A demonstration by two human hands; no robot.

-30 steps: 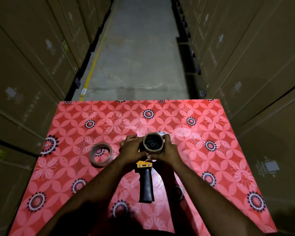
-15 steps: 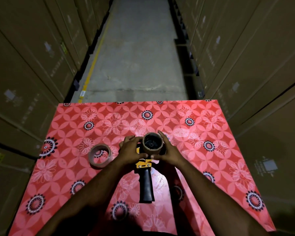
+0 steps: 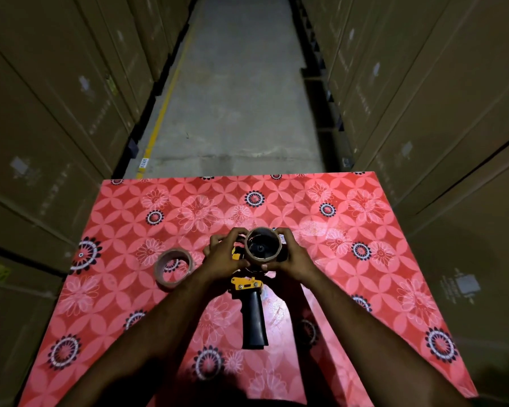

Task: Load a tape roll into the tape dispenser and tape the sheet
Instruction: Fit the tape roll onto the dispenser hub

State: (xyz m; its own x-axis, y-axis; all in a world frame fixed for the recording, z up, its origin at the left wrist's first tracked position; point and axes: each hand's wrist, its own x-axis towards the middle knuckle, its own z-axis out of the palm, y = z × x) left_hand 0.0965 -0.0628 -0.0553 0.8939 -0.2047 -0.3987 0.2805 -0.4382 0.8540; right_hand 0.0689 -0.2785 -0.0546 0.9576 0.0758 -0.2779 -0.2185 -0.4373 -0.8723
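Note:
A tape dispenser (image 3: 252, 312) with a black handle and yellow frame lies on the red flowered sheet (image 3: 350, 230), handle pointing toward me. A brown cardboard ring (image 3: 263, 246) sits on the dispenser's hub at its far end. My left hand (image 3: 227, 255) grips the dispenser head and the ring's left side. My right hand (image 3: 291, 255) holds the ring's right side. A second brown tape roll (image 3: 173, 268) lies flat on the sheet just left of my left hand.
The sheet covers a table set in a narrow aisle. Tall stacks of cardboard boxes (image 3: 56, 113) line both sides. Grey concrete floor (image 3: 241, 98) with a yellow line runs beyond the table's far edge.
My fingers have shifted slightly around the ring on the hub. The dispenser and the spare roll stay where they were.

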